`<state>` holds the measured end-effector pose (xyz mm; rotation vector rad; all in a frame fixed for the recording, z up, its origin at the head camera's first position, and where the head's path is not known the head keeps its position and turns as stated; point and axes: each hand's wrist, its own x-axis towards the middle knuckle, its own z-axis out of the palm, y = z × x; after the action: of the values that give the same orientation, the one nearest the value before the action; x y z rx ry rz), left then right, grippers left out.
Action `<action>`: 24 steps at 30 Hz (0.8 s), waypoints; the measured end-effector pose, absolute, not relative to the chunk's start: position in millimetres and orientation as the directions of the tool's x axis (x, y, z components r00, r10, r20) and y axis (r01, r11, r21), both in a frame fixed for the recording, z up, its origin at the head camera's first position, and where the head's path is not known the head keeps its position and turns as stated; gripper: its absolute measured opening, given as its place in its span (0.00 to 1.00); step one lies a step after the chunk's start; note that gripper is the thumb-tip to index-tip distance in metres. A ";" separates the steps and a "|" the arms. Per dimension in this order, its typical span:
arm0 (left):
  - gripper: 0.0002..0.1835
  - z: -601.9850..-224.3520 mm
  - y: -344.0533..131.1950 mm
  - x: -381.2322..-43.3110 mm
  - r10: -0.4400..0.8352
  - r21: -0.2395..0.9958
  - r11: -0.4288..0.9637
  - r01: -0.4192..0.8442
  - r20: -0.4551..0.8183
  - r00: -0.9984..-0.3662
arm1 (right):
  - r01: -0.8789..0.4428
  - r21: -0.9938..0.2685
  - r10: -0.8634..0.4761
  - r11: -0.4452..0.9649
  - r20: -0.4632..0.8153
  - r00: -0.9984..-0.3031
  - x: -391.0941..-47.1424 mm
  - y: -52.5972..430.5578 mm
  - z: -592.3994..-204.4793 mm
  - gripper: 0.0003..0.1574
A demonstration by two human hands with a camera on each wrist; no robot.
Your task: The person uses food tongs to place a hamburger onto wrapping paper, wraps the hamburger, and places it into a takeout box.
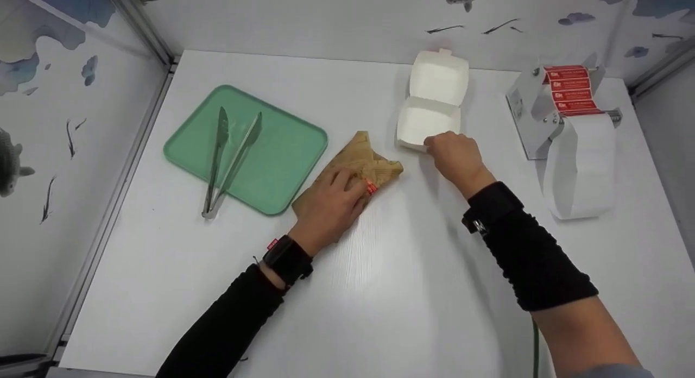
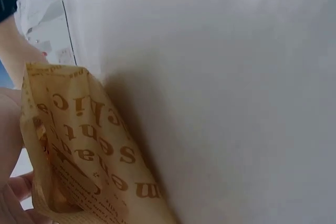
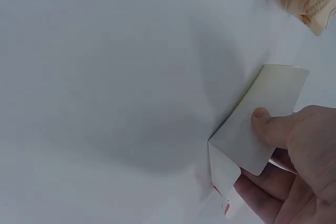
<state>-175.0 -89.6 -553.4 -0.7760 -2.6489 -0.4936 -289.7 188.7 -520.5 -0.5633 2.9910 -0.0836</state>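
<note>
A brown printed-paper package (image 1: pixel 358 150), folded to a pointed end, lies at mid table with a small red sticker (image 1: pixel 371 188) on it. My left hand (image 1: pixel 328 207) grips it from above, and brown lettering covers the paper (image 2: pixel 94 150) in the left wrist view. To the right stands a white clamshell takeout box (image 1: pixel 429 120), its lid (image 1: pixel 438 79) tipped back. My right hand (image 1: pixel 459 158) pinches the box's near wall, thumb on the outside (image 3: pixel 270 127) and fingers curled beyond the edge in the right wrist view.
A green tray (image 1: pixel 288 166) sits at the left, with metal tongs (image 1: pixel 217 150) lying across it, hinge end over its near edge. At the right stands a label dispenser (image 1: pixel 529 114) with red labels (image 1: pixel 573 90) and a hanging white backing strip (image 1: pixel 592 166). Walls border the table.
</note>
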 end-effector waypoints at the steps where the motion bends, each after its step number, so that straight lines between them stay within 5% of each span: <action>1: 0.10 -553.3 -89.7 -175.3 0.443 0.216 0.803 0.556 0.408 -0.798 | -0.369 -0.070 -0.374 0.927 -0.078 -0.924 -283.1 192.4 -521.1 0.10; 16: 0.13 -550.4 -88.4 -179.4 0.415 0.176 0.849 0.497 0.360 -0.836 | -0.568 -0.156 -0.566 0.808 0.059 -0.822 -172.1 222.6 -532.6 0.16; 24: 0.18 -546.2 -88.0 -180.1 0.374 0.231 0.865 0.445 0.293 -0.880 | -0.599 -0.116 -0.590 0.792 0.101 -0.801 -151.8 218.4 -533.1 0.16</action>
<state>-180.1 -88.0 -546.2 -0.6248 -2.7996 -0.4310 -151.8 218.4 -533.1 -1.0063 3.0301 -0.2274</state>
